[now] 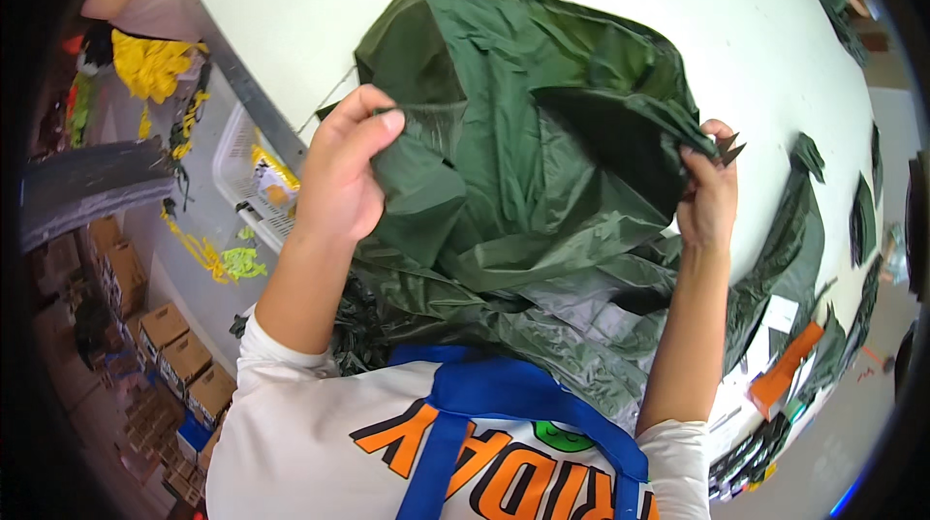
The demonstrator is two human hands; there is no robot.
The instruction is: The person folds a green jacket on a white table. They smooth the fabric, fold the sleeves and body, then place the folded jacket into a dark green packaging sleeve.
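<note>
The dark green fabric (499, 152) lies spread and crumpled straight ahead of me at twelve o'clock, between my two hands and partly lifted off the white table (271, 6). Taking its middle as the clock's centre, my left hand (341, 166) is at nine and my right hand (710, 186) at three.

My left thumb and forefinger are pinched together on the near-side edge of a flap, which hangs down toward four o'clock from that hand. My right thumb and fingers are closed over a folded edge at the other side, and a dark pointed tip (733, 149) sticks out past them; I can't tell what it belongs to. Between my hands the fabric bows up toward twelve, and its loose folds pile down at six, against my blue apron (484, 384).

A white basket (231, 157) sits at nine o'clock from my left hand. From my right hand, an orange piece (785, 372) lies at five, near more green strips (780, 249).
</note>
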